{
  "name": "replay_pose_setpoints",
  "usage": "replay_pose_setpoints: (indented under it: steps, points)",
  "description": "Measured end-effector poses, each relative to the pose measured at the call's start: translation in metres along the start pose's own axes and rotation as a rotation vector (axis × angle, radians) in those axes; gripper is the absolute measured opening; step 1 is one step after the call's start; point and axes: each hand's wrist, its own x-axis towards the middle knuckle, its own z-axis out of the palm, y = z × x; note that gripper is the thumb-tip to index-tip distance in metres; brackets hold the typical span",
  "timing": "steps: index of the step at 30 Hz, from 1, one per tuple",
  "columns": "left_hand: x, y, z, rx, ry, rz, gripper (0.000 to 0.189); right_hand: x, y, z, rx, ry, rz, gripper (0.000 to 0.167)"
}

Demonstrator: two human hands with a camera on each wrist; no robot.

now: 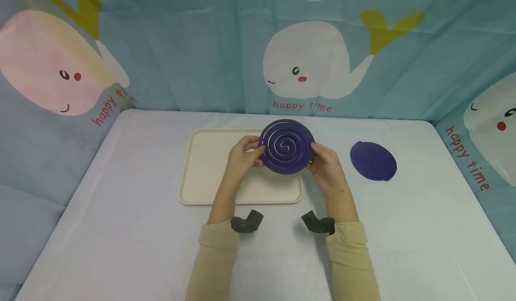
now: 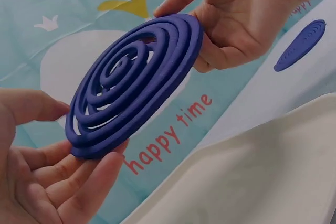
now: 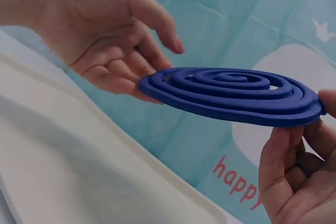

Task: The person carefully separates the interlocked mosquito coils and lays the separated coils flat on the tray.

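Observation:
A flat purple spiral coil (image 1: 286,147), with gaps between its turns, is held up by both hands above a cream tray (image 1: 209,166). My left hand (image 1: 243,155) holds its left rim, with several fingers beneath, as the left wrist view shows. On the opposite rim, my right hand (image 1: 325,166) pinches the coil, its thumb on the edge and fingers under it. In the right wrist view the coil (image 3: 236,95) appears nearly edge-on between the two hands. What material it is made of I cannot tell.
A second purple spiral coil (image 1: 373,161), more tightly wound, lies on the white table (image 1: 423,238) to the right of the tray. Behind the table hangs a blue curtain (image 1: 193,59) printed with whales. A dark wrist device (image 1: 247,221) sits at each cuff.

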Motion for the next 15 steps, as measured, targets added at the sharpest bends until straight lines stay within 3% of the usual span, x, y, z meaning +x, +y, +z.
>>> replay_pose_setpoints:
  steps: [7, 15]
  points:
    - [0.0000, 0.0019, -0.0011, -0.043, -0.029, -0.040, 0.033, 0.0015, 0.0008, -0.0013, 0.024, -0.006, 0.021, 0.044]
    - [-0.0012, 0.0030, -0.0029, -0.073, -0.049, -0.039, 0.035, 0.0007, 0.0018, -0.0056, 0.116, -0.087, 0.035, 0.051]
